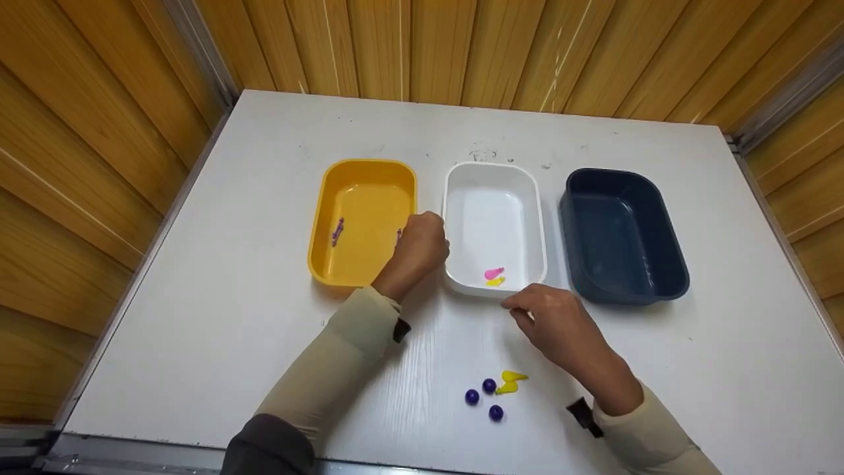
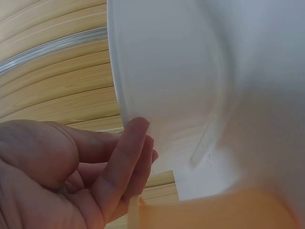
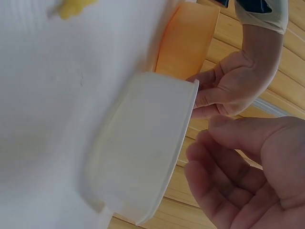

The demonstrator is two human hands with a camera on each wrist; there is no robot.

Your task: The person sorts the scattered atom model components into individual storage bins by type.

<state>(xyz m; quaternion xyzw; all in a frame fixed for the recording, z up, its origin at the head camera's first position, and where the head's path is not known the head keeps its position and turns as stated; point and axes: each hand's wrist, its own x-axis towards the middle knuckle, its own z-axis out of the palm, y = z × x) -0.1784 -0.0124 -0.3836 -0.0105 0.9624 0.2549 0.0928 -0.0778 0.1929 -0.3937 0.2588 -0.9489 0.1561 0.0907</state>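
My left hand (image 1: 421,247) is over the right rim of the yellow tub (image 1: 316,231), near the white tub (image 1: 494,169). Its fingers curl loosely in the left wrist view, and nothing shows between them. A slender purple piece (image 1: 337,232) lies in the yellow tub; another beside my left hand is partly covered. By the front right corner of the white tub hovers my right hand (image 1: 560,323), fingers loosely bent and nothing visible in them. Inside that tub are a pink drop-shaped piece (image 1: 492,273) and a yellow one (image 1: 496,282).
Two yellow drop-shaped pieces (image 1: 508,387) lie on the white table (image 1: 217,277) in front of the tubs, beside three dark purple balls (image 1: 496,413). A dark blue tub (image 1: 626,298) stands at the right. Wood-panelled walls (image 1: 442,53) border the table.
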